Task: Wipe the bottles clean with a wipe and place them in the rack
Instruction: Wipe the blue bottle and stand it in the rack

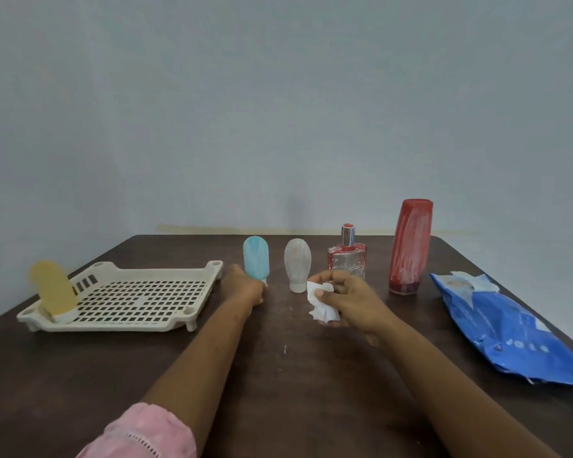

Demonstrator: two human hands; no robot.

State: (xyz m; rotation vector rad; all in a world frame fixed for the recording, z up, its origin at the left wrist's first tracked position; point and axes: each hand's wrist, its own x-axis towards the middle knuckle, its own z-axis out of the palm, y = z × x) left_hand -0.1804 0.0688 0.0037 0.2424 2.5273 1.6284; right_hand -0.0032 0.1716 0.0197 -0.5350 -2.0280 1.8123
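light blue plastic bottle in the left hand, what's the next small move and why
Probably lift the light blue plastic bottle toward the crumpled white wipe and rub it: the left hand grips its base, the right hand pinches the wipe, apart from it.

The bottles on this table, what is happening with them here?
A person is cleaning bottles. The left hand grips the blue bottle near its base, and the right hand holds a crumpled wipe. A yellow bottle is already in the rack. The pale bottle, perfume bottle and red bottle stand on the table, not yet racked, beside a blue wipe pack.
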